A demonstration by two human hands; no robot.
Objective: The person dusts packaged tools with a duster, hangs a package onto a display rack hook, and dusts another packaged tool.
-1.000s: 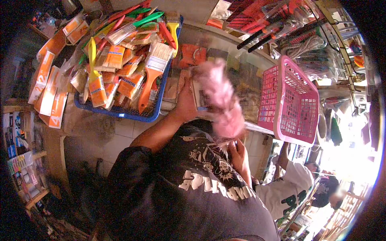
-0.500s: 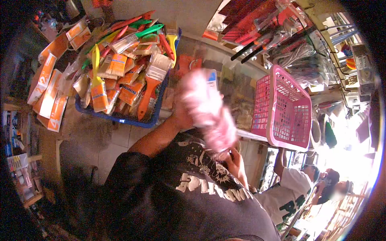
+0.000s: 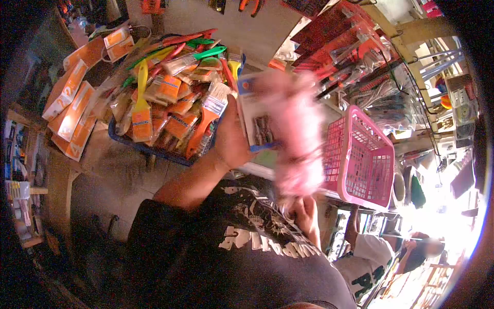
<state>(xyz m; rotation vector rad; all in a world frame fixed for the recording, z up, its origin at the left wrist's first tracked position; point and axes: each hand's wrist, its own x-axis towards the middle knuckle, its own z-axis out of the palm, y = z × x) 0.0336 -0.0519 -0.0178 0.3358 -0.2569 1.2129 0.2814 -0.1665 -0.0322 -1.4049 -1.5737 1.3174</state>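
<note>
My left hand (image 3: pixel 232 136) grips the left edge of a flat white and blue pack (image 3: pixel 262 129) that has a picture of dark metal pieces on its front. My right hand (image 3: pixel 306 210) is closed around the lower end of a long pink, fluffy-looking thing (image 3: pixel 302 139), perhaps a duster or cloth. Motion smears it, and it covers the pack's right side. Just left of my left hand lies a blue basket (image 3: pixel 149 150) heaped with paintbrushes (image 3: pixel 180 100) with orange, yellow, green and red handles.
A pink plastic basket (image 3: pixel 343 193) stands to the right. Orange and white boxes (image 3: pixel 74 110) lie at the far left. Packaged tools (image 3: pixel 355 51) hang at the upper right. Another person in a white shirt (image 3: pixel 368 247) is at the lower right.
The pink thing has swung to the right, uncovering more of the pack's front. My left hand has brought the pack up into view. The whole view has shifted slightly.
</note>
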